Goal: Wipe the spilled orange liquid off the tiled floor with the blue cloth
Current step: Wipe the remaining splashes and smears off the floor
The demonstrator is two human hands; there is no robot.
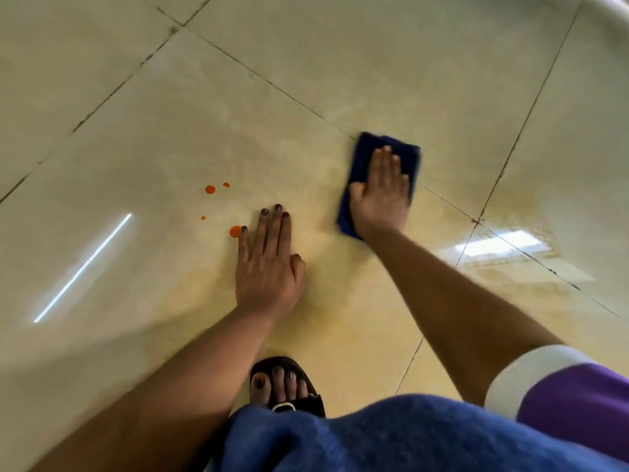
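Cream tiled floor (153,107), glossy, dark grout lines running diagonal. Long white light streak (83,267) reflected on the left tile.

Right of that streak, orange drops (210,189) scattered on the tile: one round blob at the far side with a tiny speck just beside it, a smaller dot nearer, and a bigger blob (235,231) nearest. All still wet-looking and unwiped.

Left hand (269,264) flat on the floor next, palm down, fingers straight and close together, holding nothing. Dark polish on the nails. Little finger tip touching or right at the edge of that nearest blob, hard to say which.

Below it, near edge of view, a foot in a dark sandal (284,386), toes pointing far, same dark polish. Blue fabric (374,437) bunched over the knee at the bottom.

Right of the left hand, a bit farther out, blue cloth (366,144) lying folded on the floor, sitting across a grout line. Right hand (381,192) pressed flat on top of it, fingers stretched out straight, thumb out to the left on the cloth, not curled round it. Cloth well apart from the orange drops, with the left hand in between.

Faint yellowish smear on the tile around and near both hands. Farther right, a bright window reflection (507,243) on the floor. Purple sleeve with white cuff (578,393) at the bottom right.
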